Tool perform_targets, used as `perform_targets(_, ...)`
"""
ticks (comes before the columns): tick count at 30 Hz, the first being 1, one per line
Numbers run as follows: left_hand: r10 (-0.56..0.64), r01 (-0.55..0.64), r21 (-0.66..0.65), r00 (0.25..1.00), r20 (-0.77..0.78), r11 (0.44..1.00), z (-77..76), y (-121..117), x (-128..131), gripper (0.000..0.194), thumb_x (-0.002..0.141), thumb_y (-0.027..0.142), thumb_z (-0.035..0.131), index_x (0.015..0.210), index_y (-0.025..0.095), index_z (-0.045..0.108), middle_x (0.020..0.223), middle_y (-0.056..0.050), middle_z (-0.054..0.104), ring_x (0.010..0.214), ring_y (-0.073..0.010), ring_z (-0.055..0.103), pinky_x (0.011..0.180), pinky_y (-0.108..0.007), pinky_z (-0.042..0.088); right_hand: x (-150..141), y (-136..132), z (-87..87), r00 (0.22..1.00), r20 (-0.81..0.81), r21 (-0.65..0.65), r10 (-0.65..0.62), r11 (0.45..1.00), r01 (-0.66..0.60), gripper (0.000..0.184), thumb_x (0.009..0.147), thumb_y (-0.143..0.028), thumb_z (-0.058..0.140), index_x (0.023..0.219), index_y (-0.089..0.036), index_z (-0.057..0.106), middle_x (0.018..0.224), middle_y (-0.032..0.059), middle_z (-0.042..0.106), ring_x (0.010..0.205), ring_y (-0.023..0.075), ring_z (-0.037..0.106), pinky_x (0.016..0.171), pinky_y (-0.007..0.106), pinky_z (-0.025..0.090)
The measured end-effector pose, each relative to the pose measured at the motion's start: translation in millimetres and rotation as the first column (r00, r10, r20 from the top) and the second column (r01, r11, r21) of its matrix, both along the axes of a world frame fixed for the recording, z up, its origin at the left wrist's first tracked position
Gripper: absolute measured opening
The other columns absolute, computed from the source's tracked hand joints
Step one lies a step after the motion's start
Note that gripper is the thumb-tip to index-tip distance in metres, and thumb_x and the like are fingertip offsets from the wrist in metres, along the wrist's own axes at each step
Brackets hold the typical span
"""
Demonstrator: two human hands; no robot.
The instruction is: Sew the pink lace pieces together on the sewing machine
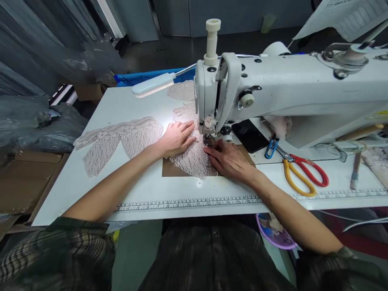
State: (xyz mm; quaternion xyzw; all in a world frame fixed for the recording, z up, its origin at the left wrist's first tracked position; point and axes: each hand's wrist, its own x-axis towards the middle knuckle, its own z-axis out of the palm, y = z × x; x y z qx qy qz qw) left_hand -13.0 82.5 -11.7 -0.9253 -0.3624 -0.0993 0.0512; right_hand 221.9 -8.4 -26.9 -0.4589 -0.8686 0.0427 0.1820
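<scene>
A pale pink lace piece lies spread over the white sewing table, running under the needle of a white sewing machine. My left hand rests flat on the lace just left of the presser foot, fingers stretched out. My right hand lies on the lace in front of the foot, fingers extended and pressed down on the fabric. A small lamp lights the needle area.
Scissors with red and yellow handles and blue thread snips lie right of the needle. A black phone sits under the machine arm. A ruler strip runs along the table's front edge. Cardboard boxes and grey plastic bags stand at left.
</scene>
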Motion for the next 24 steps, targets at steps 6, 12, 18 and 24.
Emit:
perform_targets(6,-0.192,0.188,0.045,0.97,0.147,0.981,15.9,-27.0,-6.9,0.029,0.1,0.031,0.044,0.118,0.013,0.057,0.118,-0.017,0.062,0.102,-0.0254,0.061,0.083,-0.043,0.052,14.2,2.4,8.5,0.953,-0.304,-0.097,-0.02,0.995,-0.01,0.036,0.096,-0.027,0.045,0.127,-0.019,0.063,0.104,0.0105,0.064,0.09,0.0209,0.06,0.082,0.037,0.05)
perform_targets(12,-0.358,0.435,-0.223,0.879,0.314,0.872,17.1,-68.2,-13.7,0.023,0.094,0.037,0.061,0.097,0.015,0.068,0.098,-0.009,0.07,0.09,-0.0176,0.066,0.078,-0.032,0.057,15.3,4.9,8.8,0.917,-0.399,-0.113,0.017,0.991,-0.068,0.024,0.094,-0.022,0.048,0.101,-0.015,0.069,0.095,0.0079,0.067,0.085,0.0176,0.061,0.08,0.033,0.048)
perform_targets(18,-0.201,0.339,-0.292,0.887,0.415,0.894,4.0,-73.6,-11.8,0.023,0.097,0.026,0.053,0.084,0.014,0.068,0.091,-0.008,0.068,0.085,-0.0165,0.065,0.076,-0.032,0.055,8.2,-3.8,11.6,0.885,-0.443,-0.134,0.141,0.966,-0.221,0.019,0.087,-0.021,0.057,0.103,-0.015,0.066,0.098,0.008,0.064,0.087,0.0174,0.061,0.082,0.033,0.049)
perform_targets(24,-0.119,0.245,-0.209,0.869,0.48,0.947,4.9,-80.8,-5.3,0.022,0.098,0.026,0.052,0.084,0.014,0.063,0.094,-0.009,0.069,0.084,-0.017,0.065,0.077,-0.036,0.055,-5.2,-11.4,7.6,0.883,-0.415,-0.139,0.221,0.943,-0.302,0.032,0.086,-0.041,0.066,0.105,-0.015,0.061,0.099,0.01,0.063,0.09,0.0206,0.059,0.082,0.037,0.05)
